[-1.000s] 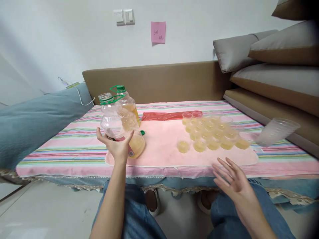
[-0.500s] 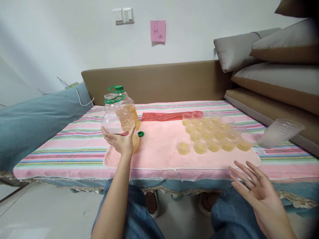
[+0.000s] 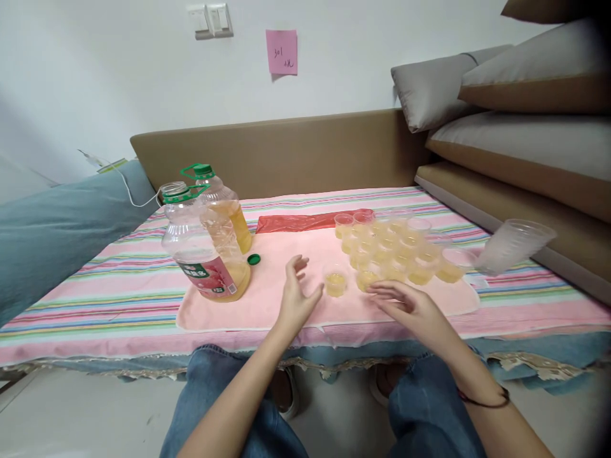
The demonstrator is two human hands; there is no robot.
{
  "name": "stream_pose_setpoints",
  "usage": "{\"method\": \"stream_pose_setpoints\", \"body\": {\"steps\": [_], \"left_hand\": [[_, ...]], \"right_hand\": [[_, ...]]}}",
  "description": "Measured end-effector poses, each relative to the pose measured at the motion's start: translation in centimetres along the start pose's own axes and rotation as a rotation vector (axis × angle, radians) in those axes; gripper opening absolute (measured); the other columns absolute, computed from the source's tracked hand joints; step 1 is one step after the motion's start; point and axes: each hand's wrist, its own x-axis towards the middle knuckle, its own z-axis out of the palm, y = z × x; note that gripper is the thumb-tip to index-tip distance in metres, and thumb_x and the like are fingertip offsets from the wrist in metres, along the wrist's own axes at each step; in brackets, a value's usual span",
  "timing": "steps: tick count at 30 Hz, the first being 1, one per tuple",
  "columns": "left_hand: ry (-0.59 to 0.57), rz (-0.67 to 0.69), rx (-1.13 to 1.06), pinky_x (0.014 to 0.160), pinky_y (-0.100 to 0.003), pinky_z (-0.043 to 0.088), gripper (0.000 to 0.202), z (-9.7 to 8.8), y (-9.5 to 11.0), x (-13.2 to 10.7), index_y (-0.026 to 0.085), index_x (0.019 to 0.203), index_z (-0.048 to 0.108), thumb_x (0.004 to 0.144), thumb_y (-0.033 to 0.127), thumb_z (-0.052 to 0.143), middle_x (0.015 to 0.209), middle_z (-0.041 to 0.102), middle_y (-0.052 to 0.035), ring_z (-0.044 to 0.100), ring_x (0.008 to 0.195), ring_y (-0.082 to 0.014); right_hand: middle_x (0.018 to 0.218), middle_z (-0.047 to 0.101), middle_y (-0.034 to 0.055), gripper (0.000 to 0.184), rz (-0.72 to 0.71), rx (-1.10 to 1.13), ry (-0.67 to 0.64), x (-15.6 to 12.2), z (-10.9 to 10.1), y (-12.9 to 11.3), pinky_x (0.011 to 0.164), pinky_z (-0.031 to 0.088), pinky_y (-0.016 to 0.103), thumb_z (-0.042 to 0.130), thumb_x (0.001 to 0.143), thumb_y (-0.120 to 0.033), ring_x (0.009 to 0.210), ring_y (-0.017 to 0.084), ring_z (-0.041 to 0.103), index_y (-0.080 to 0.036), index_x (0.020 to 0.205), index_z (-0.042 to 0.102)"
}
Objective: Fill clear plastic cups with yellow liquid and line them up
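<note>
My left hand (image 3: 296, 296) hovers open over the pink towel (image 3: 286, 280), just left of a single small cup of yellow liquid (image 3: 335, 282). My right hand (image 3: 405, 308) is open too, palm down, right of that cup and in front of several filled small cups (image 3: 396, 249). A large clear jug (image 3: 203, 245) with a little yellow liquid, no cap and a green handle stands upright on the towel's left end. Its green cap (image 3: 254, 259) lies beside it. A second capped jug (image 3: 224, 203) stands behind it.
A stack of clear plastic cups (image 3: 513, 245) lies on its side at the right. A red plastic bag (image 3: 310, 221) lies behind the towel. The striped cover (image 3: 119, 280) spreads over the bed; cushions (image 3: 501, 95) are piled at the right, a blue quilt (image 3: 52, 229) at the left.
My left hand set the open jug down on the towel and let go, then moved right toward the single cup. My right hand came up from my knee to the cups.
</note>
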Motion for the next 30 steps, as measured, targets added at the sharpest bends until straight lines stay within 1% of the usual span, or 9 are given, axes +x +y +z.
{"method": "stream_pose_setpoints", "body": {"steps": [2,4,6,9,13,16,20,24,30], "left_hand": [[-0.115,-0.213,-0.083,0.097,-0.046,0.047,0.072,2.1,-0.7,-0.6,0.025,0.127,0.033,0.069,0.024,0.074,0.128,0.052,-0.0139,0.057,0.116,-0.0254],[-0.170,-0.347,-0.124,0.096,-0.045,0.048,0.083,3.6,-1.4,-0.9,0.024,0.128,0.031,0.061,0.024,0.079,0.128,0.052,-0.0149,0.059,0.112,-0.0250],[-0.176,-0.362,-0.130,0.098,-0.045,0.046,0.088,4.4,-1.9,-0.7,0.024,0.129,0.029,0.058,0.024,0.082,0.129,0.052,-0.0155,0.058,0.113,-0.0250],[-0.190,-0.316,-0.109,0.100,-0.044,0.044,0.091,5.0,-2.2,-0.1,0.024,0.130,0.027,0.058,0.023,0.082,0.126,0.056,-0.0143,0.057,0.117,-0.0246],[-0.223,-0.343,-0.096,0.086,-0.039,0.049,0.089,5.2,-2.4,0.7,0.025,0.131,0.027,0.059,0.020,0.080,0.117,0.062,-0.0110,0.061,0.109,-0.0233],[-0.187,-0.375,-0.112,0.075,-0.032,0.050,0.090,5.3,-2.5,1.6,0.026,0.130,0.029,0.057,0.021,0.082,0.110,0.065,-0.0076,0.064,0.101,-0.0213],[-0.130,-0.389,-0.119,0.069,-0.028,0.050,0.094,5.8,-3.3,4.1,0.025,0.131,0.030,0.054,0.023,0.084,0.106,0.064,-0.0059,0.066,0.088,-0.0174],[-0.081,-0.378,0.038,0.071,-0.029,0.051,0.094,7.0,-4.8,8.0,0.023,0.133,0.030,0.055,0.024,0.083,0.104,0.064,-0.0051,0.066,0.079,-0.0151],[0.006,-0.376,0.186,0.077,-0.031,0.048,0.094,8.8,-7.1,13.3,0.022,0.138,0.028,0.060,0.023,0.080,0.110,0.063,-0.0076,0.065,0.085,-0.0179]], "right_hand": [[0.108,0.067,0.0129,0.046,0.036,0.000,-0.137,1.3,1.1,0.3,0.088,0.055,0.041,0.068,0.077,-0.057,0.101,0.028,0.065,-0.018,0.103,0.066],[0.106,0.068,0.0125,0.044,0.068,0.018,-0.208,1.8,2.0,1.0,0.088,0.055,0.040,0.066,0.077,-0.053,0.099,0.027,0.065,-0.017,0.103,0.066],[0.105,0.068,0.0126,0.040,0.090,0.019,-0.236,1.6,2.5,1.9,0.086,0.055,0.039,0.064,0.079,-0.049,0.098,0.026,0.066,-0.016,0.102,0.065],[0.103,0.068,0.0117,0.034,0.101,-0.025,-0.233,0.7,2.8,2.7,0.083,0.055,0.037,0.061,0.082,-0.043,0.095,0.024,0.066,-0.016,0.101,0.065],[0.103,0.068,0.0095,0.031,0.092,-0.072,-0.215,0.0,2.6,2.6,0.078,0.055,0.033,0.055,0.085,-0.039,0.087,0.020,0.066,-0.016,0.103,0.066],[0.101,0.068,0.0085,0.030,0.085,-0.079,-0.211,0.0,2.8,2.3,0.078,0.055,0.033,0.055,0.085,-0.037,0.085,0.019,0.066,-0.017,0.104,0.065],[0.100,0.068,0.0081,0.027,0.071,-0.072,-0.230,-0.1,3.7,2.2,0.076,0.056,0.032,0.054,0.084,-0.032,0.085,0.019,0.066,-0.017,0.104,0.064],[0.098,0.068,0.0077,0.026,0.062,-0.073,-0.228,-0.1,4.4,2.1,0.079,0.056,0.033,0.053,0.081,-0.025,0.085,0.020,0.066,-0.016,0.102,0.064],[0.102,0.067,0.0078,0.027,0.089,-0.066,-0.218,0.2,4.8,2.4,0.083,0.053,0.037,0.053,0.080,-0.022,0.092,0.021,0.064,-0.016,0.104,0.063]]}}
